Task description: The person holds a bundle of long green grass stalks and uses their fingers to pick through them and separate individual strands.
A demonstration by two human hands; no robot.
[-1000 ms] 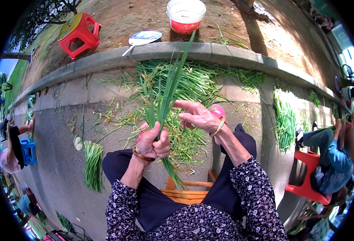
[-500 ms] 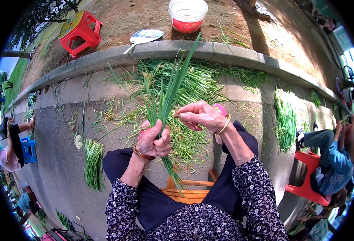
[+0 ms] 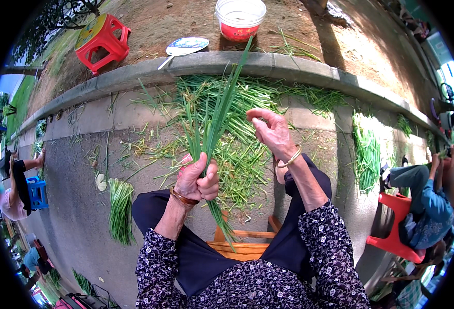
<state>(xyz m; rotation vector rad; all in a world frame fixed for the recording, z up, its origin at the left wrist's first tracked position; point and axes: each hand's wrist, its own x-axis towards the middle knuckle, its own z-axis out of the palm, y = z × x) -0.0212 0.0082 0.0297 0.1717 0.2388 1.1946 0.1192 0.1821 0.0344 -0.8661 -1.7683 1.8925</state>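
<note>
A bunch of long green chives (image 3: 218, 118) stands upright in my left hand (image 3: 198, 177), whose fingers are wrapped round the lower stalks. Cut ends stick out below the fist, over my lap. My right hand (image 3: 274, 134) is held up to the right of the bunch, apart from it. Its fingers are loosely curled with a gap at the tips, and I see nothing between them. Behind both hands lies a big heap of chives (image 3: 258, 105) against the kerb, with trimmed yellow-green scraps (image 3: 242, 177) strewn on the ground nearer me.
A tied-looking chive bundle (image 3: 120, 211) lies at left, another pile (image 3: 367, 152) at right. Beyond the kerb (image 3: 206, 62) are a red stool (image 3: 103, 44), a hand fan (image 3: 187, 46) and a white-and-red bucket (image 3: 240, 19). A person (image 3: 430, 201) sits on a red chair (image 3: 398, 226) at right.
My right hand has moved away from the bunch, up and to the right, and its pinched fingers have loosened. My left hand keeps hold of the chives in nearly the same place.
</note>
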